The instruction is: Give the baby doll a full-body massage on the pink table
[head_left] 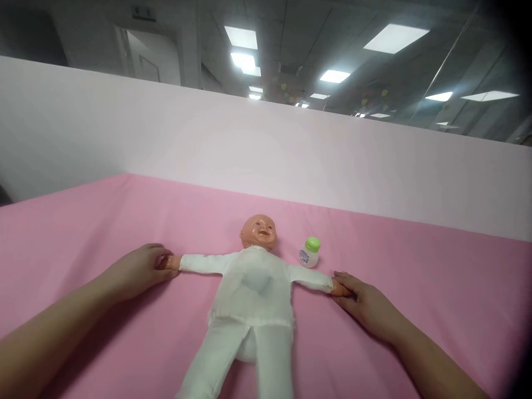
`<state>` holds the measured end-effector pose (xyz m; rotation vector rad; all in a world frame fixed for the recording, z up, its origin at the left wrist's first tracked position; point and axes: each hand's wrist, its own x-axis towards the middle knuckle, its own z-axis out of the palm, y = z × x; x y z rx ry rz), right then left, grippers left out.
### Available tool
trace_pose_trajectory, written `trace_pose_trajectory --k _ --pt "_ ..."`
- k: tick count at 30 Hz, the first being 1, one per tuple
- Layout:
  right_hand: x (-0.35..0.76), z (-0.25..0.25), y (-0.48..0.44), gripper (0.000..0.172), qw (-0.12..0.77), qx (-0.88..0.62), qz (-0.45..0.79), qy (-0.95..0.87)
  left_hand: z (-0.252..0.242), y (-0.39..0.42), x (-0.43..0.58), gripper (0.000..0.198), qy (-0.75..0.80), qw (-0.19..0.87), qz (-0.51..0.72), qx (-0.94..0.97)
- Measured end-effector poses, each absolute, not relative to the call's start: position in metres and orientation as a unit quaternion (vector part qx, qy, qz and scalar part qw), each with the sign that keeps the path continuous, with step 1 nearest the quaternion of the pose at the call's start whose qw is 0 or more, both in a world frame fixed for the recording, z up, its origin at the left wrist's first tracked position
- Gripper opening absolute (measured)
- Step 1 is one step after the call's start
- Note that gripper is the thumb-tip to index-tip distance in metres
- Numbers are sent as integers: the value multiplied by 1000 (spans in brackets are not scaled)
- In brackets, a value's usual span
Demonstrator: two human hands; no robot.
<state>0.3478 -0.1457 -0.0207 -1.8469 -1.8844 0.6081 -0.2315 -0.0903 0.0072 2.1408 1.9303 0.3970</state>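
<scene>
A baby doll [249, 293] in white clothes lies on its back on a pink sheet [83, 233], arms stretched out to both sides. My left hand [139, 269] is closed around the doll's hand on the left. My right hand [363, 302] grips the doll's other hand on the right. A small white bottle with a green cap [310, 252] stands upright beside the doll's head, just above its right-side arm and a little beyond my right hand.
A pale partition wall [266, 149] runs along the far edge of the pink surface. Above it show ceiling lights and a doorway at the upper left. The pink sheet stretches wide to both sides of the doll.
</scene>
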Motion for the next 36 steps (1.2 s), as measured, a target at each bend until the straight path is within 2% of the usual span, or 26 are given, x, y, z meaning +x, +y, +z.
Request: trace_pose_trajectory --k 3,6,10,15,18,26,33,36 --pt "341 -10 -150 48 268 -656 278 -649 12 -98 -216 48 684 139 165 697" --pt "336 -4 -154 48 305 -655 323 -611 13 -106 -199 48 700 184 255 641" --pt "333 -15 -154 55 379 -595 456 -543 5 -108 -187 50 629 321 393 590" --pt "331 -26 -150 40 525 -512 585 -347 -5 -102 -187 50 581 460 462 488" --pt "331 -24 -148 42 576 -469 608 -281 -4 -100 -187 47 554 502 491 447" --pt "334 -21 -147 55 546 -478 623 -291 -5 -99 -191 39 564 486 479 465" --pt "333 -23 -147 37 524 -512 586 -345 -4 -98 -190 41 588 471 470 459" --pt "332 -25 -148 37 511 -531 557 -382 -5 -97 -190 40 576 488 477 450"
